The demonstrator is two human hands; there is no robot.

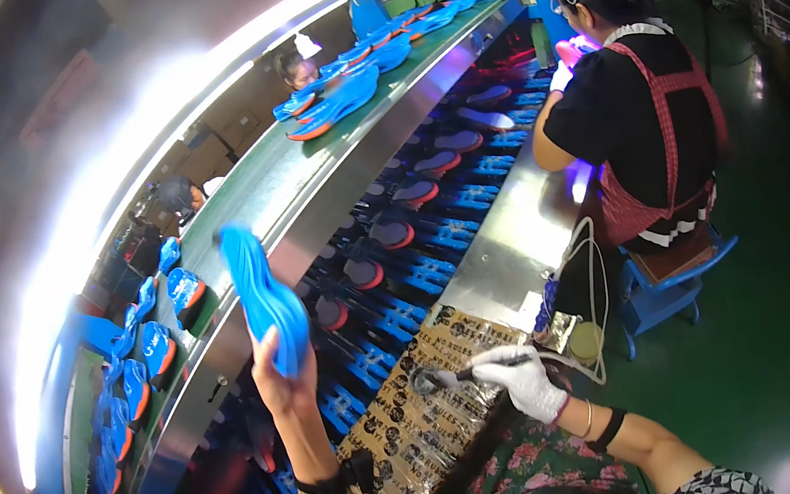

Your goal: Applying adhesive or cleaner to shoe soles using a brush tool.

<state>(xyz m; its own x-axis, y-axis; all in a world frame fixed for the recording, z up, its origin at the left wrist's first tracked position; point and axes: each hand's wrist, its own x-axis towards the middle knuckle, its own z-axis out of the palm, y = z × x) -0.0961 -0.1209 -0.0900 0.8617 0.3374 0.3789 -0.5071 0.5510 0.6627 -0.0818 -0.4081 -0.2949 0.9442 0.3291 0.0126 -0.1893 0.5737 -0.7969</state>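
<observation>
My bare left hand (284,376) grips a blue shoe sole (263,291) by its lower end. The sole stands nearly upright in front of the conveyor's side and looks a little smeared by motion. A white glove covers my right hand (528,385), whose fingers are closed round the dark handle of a brush (430,381). The brush head is over the taped cardboard surface (412,437) in front of me; whether it touches the board cannot be told.
A green conveyor belt (255,181) carries blue soles with orange parts (335,104). Beneath it, more soles sit on a lower rack (393,234). At the right, a co-worker (652,100) sits on a blue stool (659,296). A pale hose (593,305) curves beside the metal ledge (493,258).
</observation>
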